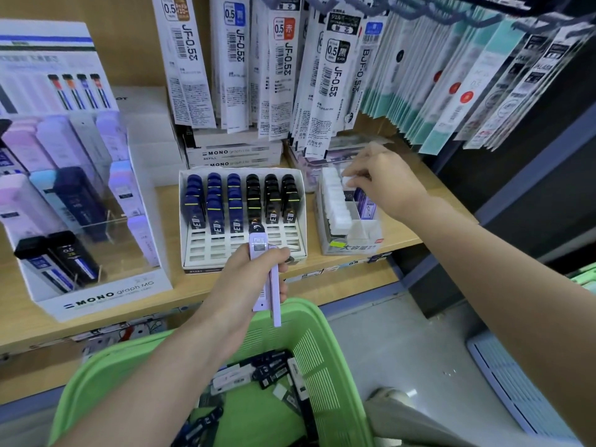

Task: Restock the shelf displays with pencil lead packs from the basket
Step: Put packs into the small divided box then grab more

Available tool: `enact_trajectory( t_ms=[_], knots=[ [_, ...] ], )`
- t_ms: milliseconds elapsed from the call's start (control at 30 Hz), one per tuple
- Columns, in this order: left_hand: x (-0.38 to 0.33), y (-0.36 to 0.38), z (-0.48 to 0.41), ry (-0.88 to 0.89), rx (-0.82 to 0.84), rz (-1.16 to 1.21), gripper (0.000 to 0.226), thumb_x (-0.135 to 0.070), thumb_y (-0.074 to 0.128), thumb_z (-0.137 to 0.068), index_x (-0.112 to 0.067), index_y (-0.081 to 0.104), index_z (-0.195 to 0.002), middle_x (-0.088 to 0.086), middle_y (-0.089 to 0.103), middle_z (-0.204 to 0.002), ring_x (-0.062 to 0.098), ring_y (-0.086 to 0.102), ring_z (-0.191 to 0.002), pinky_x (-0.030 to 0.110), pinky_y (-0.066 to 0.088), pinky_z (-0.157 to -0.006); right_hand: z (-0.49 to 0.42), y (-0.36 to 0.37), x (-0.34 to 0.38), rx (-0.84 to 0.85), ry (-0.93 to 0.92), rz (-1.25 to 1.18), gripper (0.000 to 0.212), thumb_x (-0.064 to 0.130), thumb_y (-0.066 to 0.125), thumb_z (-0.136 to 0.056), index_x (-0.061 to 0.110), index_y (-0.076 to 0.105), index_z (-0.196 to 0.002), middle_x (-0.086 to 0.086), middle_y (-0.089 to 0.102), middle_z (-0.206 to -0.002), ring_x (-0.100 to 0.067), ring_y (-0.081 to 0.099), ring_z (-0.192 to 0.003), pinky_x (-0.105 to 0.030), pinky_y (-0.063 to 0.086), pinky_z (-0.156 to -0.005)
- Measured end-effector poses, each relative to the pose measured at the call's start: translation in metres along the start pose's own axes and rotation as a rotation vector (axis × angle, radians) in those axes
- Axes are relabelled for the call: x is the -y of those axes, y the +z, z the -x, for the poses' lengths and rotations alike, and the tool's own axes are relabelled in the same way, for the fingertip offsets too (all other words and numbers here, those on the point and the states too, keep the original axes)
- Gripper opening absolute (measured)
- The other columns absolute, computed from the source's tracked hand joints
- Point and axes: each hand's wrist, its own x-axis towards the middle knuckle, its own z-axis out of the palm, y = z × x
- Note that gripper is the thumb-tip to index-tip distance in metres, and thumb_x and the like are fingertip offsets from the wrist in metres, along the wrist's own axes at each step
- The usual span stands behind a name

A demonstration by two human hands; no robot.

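The wooden shelf [19, 314] bears a MONO display stand [106, 295] at left, a white tray [209, 250] of lead cases [235, 201] mid-shelf, refill boxes [232, 154] behind it, and a small box [351, 248] at right.

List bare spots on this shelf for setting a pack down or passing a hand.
Free: wood strip between MONO display and slotted tray; the tray's empty front slots; shelf right of white box. Crowded: behind the tray, refill boxes under hanging refills. Right hand pinches a pack in the box.
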Motion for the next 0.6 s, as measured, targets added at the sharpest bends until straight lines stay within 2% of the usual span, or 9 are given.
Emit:
enact_trajectory(
  t_ms=[200, 367, 433, 500, 533, 600],
  knots=[
    [0.001, 0.006, 0.004, 0.044, 0.038, 0.005, 0.018, -0.03, 0.061, -0.087, -0.013, 0.059, -0.093, -0.002, 0.058, -0.074, 0.009, 0.058, -0.054, 0.032, 0.051, -0.073, 0.002, 0.005, 0.001, -0.049, 0.049, 0.058, 0.022, 0.009, 0.058, -0.089, 0.015, 0.065, -0.109, 0.0, 0.069, -0.104, -0.017, 0.062, -0.1, -0.034, 0.05, -0.085],
    [-0.001, 0.006, 0.006, 0.049, 0.03, 0.088, 0.019, -0.032, 0.054, -0.09, -0.013, 0.057, -0.091, 0.001, 0.059, -0.075, 0.007, 0.06, -0.049, 0.025, 0.053, -0.058, 0.008, 0.006, 0.005, -0.116, -0.016, 0.164, 0.028, 0.004, 0.049, -0.093, 0.011, 0.062, -0.117, -0.008, 0.064, -0.117, -0.026, 0.052, -0.112, -0.037, 0.043, -0.089],
    [-0.003, 0.005, 0.006, 0.03, 0.005, 0.173, 0.021, -0.031, 0.051, -0.092, -0.011, 0.056, -0.089, 0.003, 0.06, -0.071, 0.009, 0.058, -0.046, 0.028, 0.054, -0.058, 0.019, 0.004, 0.013, -0.204, -0.029, 0.045, 0.028, 0.003, 0.047, -0.093, 0.008, 0.06, -0.118, -0.006, 0.06, -0.118, -0.024, 0.051, -0.109, -0.034, 0.041, -0.088],
    [-0.004, 0.005, 0.005, 0.013, -0.022, 0.264, 0.023, -0.028, 0.048, -0.095, -0.008, 0.055, -0.087, 0.005, 0.059, -0.07, 0.01, 0.059, -0.045, 0.031, 0.055, -0.057, 0.035, 0.002, 0.029, -0.267, -0.06, -0.191, 0.024, 0.004, 0.047, -0.094, 0.01, 0.06, -0.113, 0.003, 0.054, -0.105, -0.011, 0.053, -0.089, -0.031, 0.046, -0.08],
    [-0.005, 0.005, 0.005, 0.009, -0.036, 0.3, 0.022, -0.027, 0.046, -0.096, -0.007, 0.054, -0.087, 0.006, 0.059, -0.072, 0.011, 0.06, -0.045, 0.03, 0.056, -0.055, 0.044, 0.002, 0.04, -0.257, -0.08, -0.286, 0.021, 0.007, 0.048, -0.094, 0.012, 0.06, -0.11, 0.009, 0.051, -0.099, -0.002, 0.05, -0.077, -0.025, 0.045, -0.075],
    [-0.006, 0.005, 0.006, 0.012, -0.067, 0.363, 0.022, -0.026, 0.046, -0.097, -0.007, 0.053, -0.09, 0.007, 0.063, -0.072, 0.012, 0.063, -0.047, 0.025, 0.055, -0.048, 0.063, 0.004, 0.062, -0.157, -0.09, -0.423, 0.015, 0.013, 0.049, -0.095, 0.016, 0.059, -0.106, 0.015, 0.05, -0.09, 0.002, 0.049, -0.068, -0.011, 0.04, -0.065]
  ],
)
